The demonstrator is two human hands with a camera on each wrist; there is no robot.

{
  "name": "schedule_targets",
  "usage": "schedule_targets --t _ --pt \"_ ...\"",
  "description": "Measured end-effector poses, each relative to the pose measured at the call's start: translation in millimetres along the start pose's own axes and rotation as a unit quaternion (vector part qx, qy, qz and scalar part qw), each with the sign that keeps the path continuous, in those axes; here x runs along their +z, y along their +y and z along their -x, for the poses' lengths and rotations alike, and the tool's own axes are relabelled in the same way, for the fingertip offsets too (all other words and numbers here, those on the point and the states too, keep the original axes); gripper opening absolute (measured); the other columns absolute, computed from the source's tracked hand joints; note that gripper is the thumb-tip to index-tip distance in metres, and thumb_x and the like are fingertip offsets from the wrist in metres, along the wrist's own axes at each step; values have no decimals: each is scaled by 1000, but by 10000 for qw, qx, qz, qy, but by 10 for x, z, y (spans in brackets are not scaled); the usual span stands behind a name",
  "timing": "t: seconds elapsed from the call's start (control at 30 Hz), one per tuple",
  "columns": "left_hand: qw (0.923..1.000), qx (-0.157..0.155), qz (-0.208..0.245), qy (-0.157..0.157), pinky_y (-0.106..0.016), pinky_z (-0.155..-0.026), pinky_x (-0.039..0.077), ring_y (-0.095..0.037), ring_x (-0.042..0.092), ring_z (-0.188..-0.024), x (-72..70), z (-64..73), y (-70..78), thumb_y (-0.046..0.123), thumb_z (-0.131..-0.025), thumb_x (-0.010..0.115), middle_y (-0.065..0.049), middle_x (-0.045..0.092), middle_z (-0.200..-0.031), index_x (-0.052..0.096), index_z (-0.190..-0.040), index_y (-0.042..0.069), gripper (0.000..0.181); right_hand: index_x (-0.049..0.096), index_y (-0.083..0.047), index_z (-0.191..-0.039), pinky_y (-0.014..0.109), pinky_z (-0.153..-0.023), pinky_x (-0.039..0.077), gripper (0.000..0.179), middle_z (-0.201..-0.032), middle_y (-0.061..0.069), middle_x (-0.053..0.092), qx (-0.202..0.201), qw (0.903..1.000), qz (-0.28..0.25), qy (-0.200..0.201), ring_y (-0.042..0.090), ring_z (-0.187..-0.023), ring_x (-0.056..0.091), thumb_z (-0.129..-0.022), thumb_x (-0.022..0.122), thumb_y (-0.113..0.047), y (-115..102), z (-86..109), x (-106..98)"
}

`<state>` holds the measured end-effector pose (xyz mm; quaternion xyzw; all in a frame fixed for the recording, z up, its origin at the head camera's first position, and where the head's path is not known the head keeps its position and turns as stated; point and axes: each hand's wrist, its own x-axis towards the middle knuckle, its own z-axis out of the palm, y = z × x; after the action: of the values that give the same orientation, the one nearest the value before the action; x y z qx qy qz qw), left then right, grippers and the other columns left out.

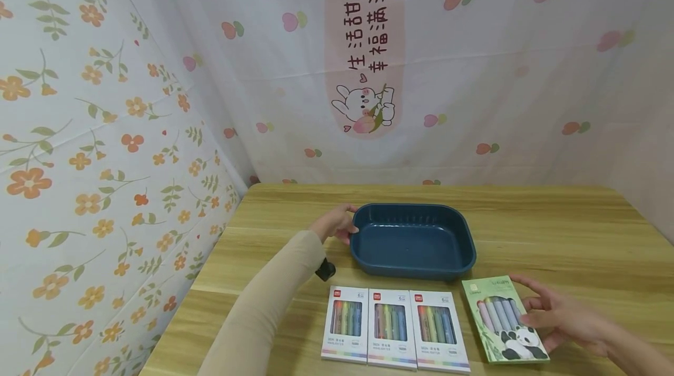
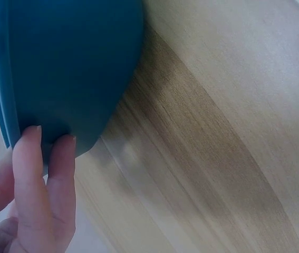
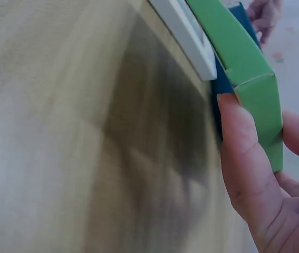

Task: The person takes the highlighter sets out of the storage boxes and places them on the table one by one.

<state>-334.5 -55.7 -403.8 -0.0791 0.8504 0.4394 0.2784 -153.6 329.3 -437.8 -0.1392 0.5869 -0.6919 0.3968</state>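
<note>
My left hand (image 1: 337,223) grips the left side of a dark blue plastic tray (image 1: 416,271). In the left wrist view, fingers (image 2: 30,179) press the outer wall of the tray (image 2: 70,63), close to its rim. My right hand (image 1: 563,314) holds a green box of markers (image 1: 505,320) with a panda on its front, thumb on one side and fingers on the other. The right wrist view has the green box (image 3: 254,89) tilted above the table. Three white highlighter boxes (image 1: 344,348) (image 1: 392,352) (image 1: 441,355) lie in a row left of it.
The wooden table (image 1: 574,235) carries everything. A small black object (image 1: 326,271) sits by the left sleeve, partly hidden. Behind the table hangs a printed white curtain (image 1: 500,89), and a floral cloth (image 1: 121,189) covers the left side.
</note>
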Motion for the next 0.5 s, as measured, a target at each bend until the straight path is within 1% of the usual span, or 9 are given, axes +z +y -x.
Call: schedule_targets --t 0.1,0.13,0.2,0.27,0.4,0.5 --pt "9999 89 100 -57 -30 -48 49 -19 52 -49 -6 45 -2 -6 -76 54 -15 54 -74 39 -117 14 48 24 -48 -113 46 -62 48 57 -101 14 45 6 9999 132 96 32 -86 52 -86 36 1 83 -29 12" --pt "9999 82 65 6 -30 -49 50 -19 52 -49 0 69 4 -6 -77 53 -15 55 -76 39 -118 15 48 25 -48 -113 46 -62 48 57 -101 14 46 -32 9998 178 103 32 -86 52 -86 36 1 110 -40 13" --pt "9999 147 85 4 -29 -49 49 -17 52 -48 -4 126 11 -5 -77 52 -15 56 -75 38 -119 14 48 25 -47 -114 48 -61 47 57 -101 15 46 -94 9996 233 108 33 -86 52 -86 36 1 155 -63 20" --pt "9998 207 28 0 -29 -51 50 -16 51 -47 -4 181 21 -6 -78 51 -15 56 -75 37 -120 14 48 26 -49 -113 47 -60 47 58 -99 15 46 -88 9995 274 142 32 -85 52 -86 38 0 189 -83 29" --pt "9996 266 -70 -42 -34 -63 50 -17 51 -49 -10 308 71 -6 -79 50 -17 56 -81 35 -122 12 49 29 -51 -110 42 -58 49 57 -94 14 47 -27 9990 346 295 30 -82 53 -85 41 -2 238 -120 60" --pt "9996 290 -37 -32 -33 -59 50 -18 52 -51 -11 275 54 -5 -78 51 -18 56 -81 35 -122 12 49 29 -51 -108 41 -57 49 55 -92 13 47 51 9978 460 475 28 -82 53 -84 43 -4 255 -145 85"
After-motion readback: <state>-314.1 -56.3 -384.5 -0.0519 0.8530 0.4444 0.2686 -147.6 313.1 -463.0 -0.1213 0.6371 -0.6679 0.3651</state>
